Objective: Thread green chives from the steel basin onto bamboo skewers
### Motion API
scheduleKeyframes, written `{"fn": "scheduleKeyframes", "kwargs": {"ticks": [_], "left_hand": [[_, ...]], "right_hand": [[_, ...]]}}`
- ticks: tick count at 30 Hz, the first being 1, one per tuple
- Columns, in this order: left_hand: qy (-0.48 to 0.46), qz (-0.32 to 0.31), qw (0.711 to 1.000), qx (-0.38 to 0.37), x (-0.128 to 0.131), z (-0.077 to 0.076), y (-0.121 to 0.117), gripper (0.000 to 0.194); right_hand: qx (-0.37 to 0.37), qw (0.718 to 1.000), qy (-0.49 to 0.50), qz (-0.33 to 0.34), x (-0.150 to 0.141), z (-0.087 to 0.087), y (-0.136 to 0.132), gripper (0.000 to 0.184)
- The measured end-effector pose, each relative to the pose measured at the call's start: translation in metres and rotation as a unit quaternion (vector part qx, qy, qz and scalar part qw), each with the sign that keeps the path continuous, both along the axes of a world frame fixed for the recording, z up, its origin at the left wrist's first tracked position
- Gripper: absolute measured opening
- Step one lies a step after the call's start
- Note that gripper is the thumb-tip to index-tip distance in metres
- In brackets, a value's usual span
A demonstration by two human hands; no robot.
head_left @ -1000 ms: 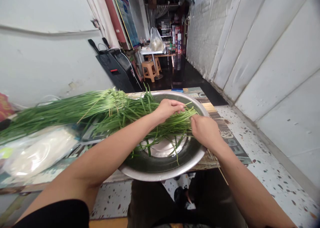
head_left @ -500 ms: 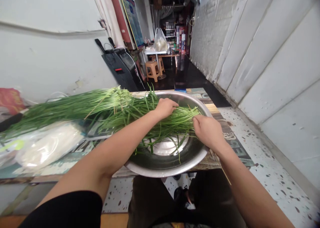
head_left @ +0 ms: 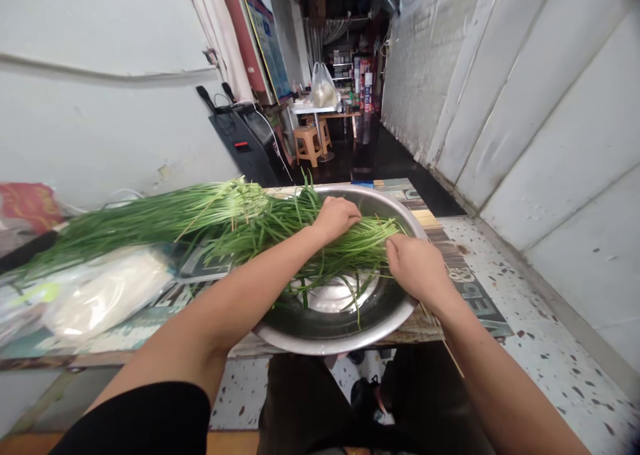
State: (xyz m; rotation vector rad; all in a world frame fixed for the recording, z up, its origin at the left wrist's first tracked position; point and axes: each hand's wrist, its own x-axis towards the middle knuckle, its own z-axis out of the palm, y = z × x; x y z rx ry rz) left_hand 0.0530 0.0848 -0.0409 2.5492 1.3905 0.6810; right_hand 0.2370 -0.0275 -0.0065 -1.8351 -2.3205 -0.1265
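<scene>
A bunch of garlic chives (head_left: 345, 252) lies across a wide metal basin (head_left: 345, 344), leaves to the left and pale stem ends to the right. My left hand (head_left: 336, 219) is closed over the middle of the bunch, its fingertips partly hidden. At the stem ends my right hand (head_left: 419, 263) is closed in a pinch on the chives, near the basin's right rim. A few loose leaves hang over the shiny basin floor. Left of the basin lies a larger pile of chives (head_left: 150, 215), cut ends towards the basin.
The basin stands on a patterned wooden table (head_left: 483, 302). At the left are a plastic bag with pale contents (head_left: 110, 295) and a red bag (head_left: 30, 205). Beyond the table stand a black machine (head_left: 245, 138), stools (head_left: 307, 145) and a small white table (head_left: 315, 108).
The view has shifted slightly. Both hands stay at nearly the same places on the chives, my left hand's fingers a little more bent.
</scene>
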Motion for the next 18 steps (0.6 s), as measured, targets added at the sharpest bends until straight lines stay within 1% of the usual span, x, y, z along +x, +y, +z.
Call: {"fn": "scheduleKeyframes", "kwargs": {"ticks": [2,4,6,7,9,11,14,18], "left_hand": [[-0.044,0.006,0.999,-0.008,0.001,0.0,0.002,0.022],[-0.101,0.025,0.994,-0.025,0.004,0.0,0.002,0.023],[-0.169,0.032,0.982,-0.073,0.009,0.002,-0.001,0.023],[-0.208,0.029,0.971,-0.109,0.012,0.004,-0.003,0.023],[-0.286,0.022,0.941,-0.181,0.018,0.009,-0.01,0.021],[-0.341,0.021,0.912,-0.226,0.022,0.013,-0.016,0.017],[-0.366,0.029,0.89,-0.269,0.022,0.017,-0.021,0.019],[-0.372,0.025,0.875,-0.309,0.019,0.017,-0.02,0.019]], "right_hand": [[-0.001,1.0,0.002,0.0,0.0,0.0,0.0,0.032],[0.0,1.0,0.003,0.001,0.0,0.001,-0.001,0.031],[0.004,1.0,0.005,0.002,-0.001,0.001,-0.001,0.031],[0.005,1.0,0.006,0.002,-0.001,0.001,-0.001,0.031],[0.006,1.0,0.01,0.004,-0.001,0.001,-0.001,0.031],[0.002,1.0,0.013,0.004,-0.001,0.001,-0.001,0.032],[0.0,1.0,0.016,0.002,-0.001,0.001,-0.002,0.032],[0.004,1.0,0.018,0.0,-0.001,0.001,-0.002,0.032]]}}
